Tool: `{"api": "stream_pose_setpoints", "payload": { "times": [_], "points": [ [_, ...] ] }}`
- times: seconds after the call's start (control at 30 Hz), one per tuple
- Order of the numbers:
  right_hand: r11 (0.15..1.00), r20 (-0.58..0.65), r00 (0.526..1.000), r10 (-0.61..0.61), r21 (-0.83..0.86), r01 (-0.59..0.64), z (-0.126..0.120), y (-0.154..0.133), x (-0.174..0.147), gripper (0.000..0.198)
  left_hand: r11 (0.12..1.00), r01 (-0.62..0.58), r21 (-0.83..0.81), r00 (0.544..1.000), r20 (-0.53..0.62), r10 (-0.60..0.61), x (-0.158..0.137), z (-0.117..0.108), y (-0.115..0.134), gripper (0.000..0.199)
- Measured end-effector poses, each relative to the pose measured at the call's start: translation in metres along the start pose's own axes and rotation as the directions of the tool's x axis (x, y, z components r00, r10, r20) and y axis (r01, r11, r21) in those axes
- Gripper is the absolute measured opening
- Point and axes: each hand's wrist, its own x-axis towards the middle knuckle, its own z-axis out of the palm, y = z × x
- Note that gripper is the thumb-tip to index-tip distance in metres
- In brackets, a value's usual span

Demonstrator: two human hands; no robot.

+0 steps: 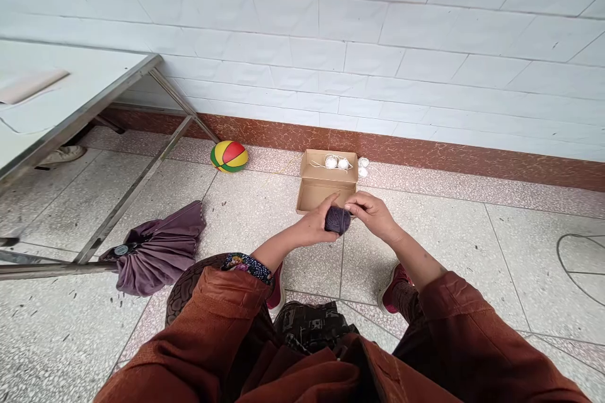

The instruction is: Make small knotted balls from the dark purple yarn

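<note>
One ball of dark purple yarn (337, 221) sits in my left hand (312, 227), which is half closed around its left side. In my view, it is just at the front edge of the open cardboard box (305, 196), toward the right corner. My right hand (373, 215) has thumb and forefinger brought together beside the ball; they seem to pinch a strand, though it is too fine to follow. To do this well, I think, my left grip should be firm but gentle, so the turns are not flattened, and the strand should stay lightly taut. Two white yarn balls (331, 162) lie in the rear half of the box, nearer its right edge, with loose ends; these I should better keep apart from mine.
</note>
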Motion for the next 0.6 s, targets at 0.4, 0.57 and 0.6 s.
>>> {"api": "stream_pose_setpoints", "payload": {
  "times": [0.4, 0.57, 0.6],
  "points": [
    [0.954, 0.001, 0.973, 0.233, -0.195, -0.228, 0.006, 0.027, -0.01, 0.024, 0.684, 0.008, -0.729, 1.0, 0.02, 0.009, 0.002, 0.005, 0.016, 0.072],
    [0.935, 0.057, 0.971, 0.232, -0.287, -0.206, 0.008, 0.033, -0.021, 0.019, 0.534, -0.006, -0.845, 0.998, -0.038, -0.05, 0.01, 0.007, 0.022, 0.052],
    [0.932, 0.083, 0.969, 0.233, -0.304, -0.198, 0.009, 0.034, -0.023, 0.019, 0.522, -0.018, -0.853, 0.997, -0.052, -0.051, 0.012, 0.007, 0.022, 0.052]
  ]
}}
